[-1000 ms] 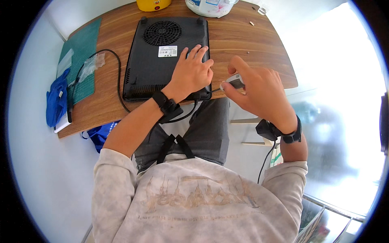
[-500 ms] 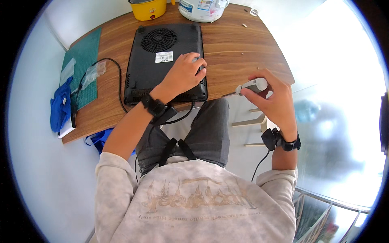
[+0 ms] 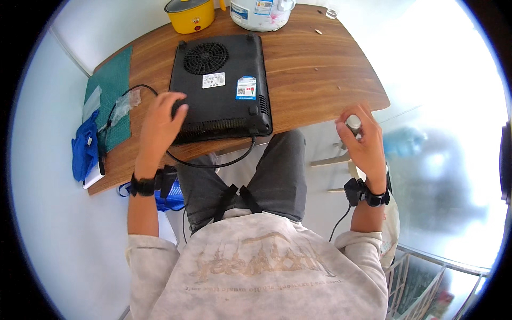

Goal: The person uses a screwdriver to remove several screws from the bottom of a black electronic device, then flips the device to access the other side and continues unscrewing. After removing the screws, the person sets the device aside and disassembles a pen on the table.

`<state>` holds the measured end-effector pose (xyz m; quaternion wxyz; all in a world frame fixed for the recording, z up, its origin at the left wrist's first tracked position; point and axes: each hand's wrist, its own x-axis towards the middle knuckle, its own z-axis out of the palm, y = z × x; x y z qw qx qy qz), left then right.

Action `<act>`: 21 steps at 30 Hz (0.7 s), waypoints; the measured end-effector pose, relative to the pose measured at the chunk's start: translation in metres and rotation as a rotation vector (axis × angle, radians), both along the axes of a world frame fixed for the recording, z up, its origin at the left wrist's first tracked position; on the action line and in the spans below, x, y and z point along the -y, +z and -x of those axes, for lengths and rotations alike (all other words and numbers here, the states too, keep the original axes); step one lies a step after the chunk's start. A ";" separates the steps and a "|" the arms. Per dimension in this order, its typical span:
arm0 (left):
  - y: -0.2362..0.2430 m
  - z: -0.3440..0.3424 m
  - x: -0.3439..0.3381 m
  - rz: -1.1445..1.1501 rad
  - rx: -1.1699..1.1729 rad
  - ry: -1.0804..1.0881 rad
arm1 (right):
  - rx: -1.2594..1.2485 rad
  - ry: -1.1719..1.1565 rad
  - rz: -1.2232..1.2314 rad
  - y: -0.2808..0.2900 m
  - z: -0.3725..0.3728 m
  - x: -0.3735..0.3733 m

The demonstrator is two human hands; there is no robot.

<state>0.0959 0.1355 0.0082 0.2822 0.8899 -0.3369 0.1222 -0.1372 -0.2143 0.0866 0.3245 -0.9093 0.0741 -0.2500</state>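
Observation:
The black appliance [image 3: 216, 104] lies underside up at the table's front edge, with a round vent, two labels and a black cable [image 3: 202, 165] from its front. My left hand [image 3: 162, 122] is at the appliance's left edge, fingers loosely bent and apart; whether it touches the casing I cannot tell. My right hand [image 3: 365, 144] is closed around a white-and-grey handheld tool [image 3: 352, 122], held upright beside the table's right front edge, its lower end partly hidden by the hand.
A yellow pot [image 3: 189, 16] and white cooker [image 3: 258, 13] stand at the back of the wooden table [image 3: 314, 64], near small loose bits. A green mat [image 3: 109, 74], plastic bags and blue cloth [image 3: 84, 146] are at left. Below are a stool [image 3: 330, 162] and a blue bag [image 3: 170, 200].
My left hand has left the right side of the appliance and moved left, uncovering a blue-and-white label. My right hand has moved rightward and turned the tool more upright.

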 end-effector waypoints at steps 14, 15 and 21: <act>-0.065 0.009 -0.070 0.238 -0.336 0.160 | -0.396 0.102 -0.260 -0.103 -0.059 -0.065; -0.063 0.009 -0.068 0.236 -0.340 0.143 | -0.359 0.108 -0.213 -0.106 -0.062 -0.065; -0.057 0.014 -0.061 0.240 -0.456 0.178 | -0.253 0.090 -0.077 -0.120 -0.069 -0.064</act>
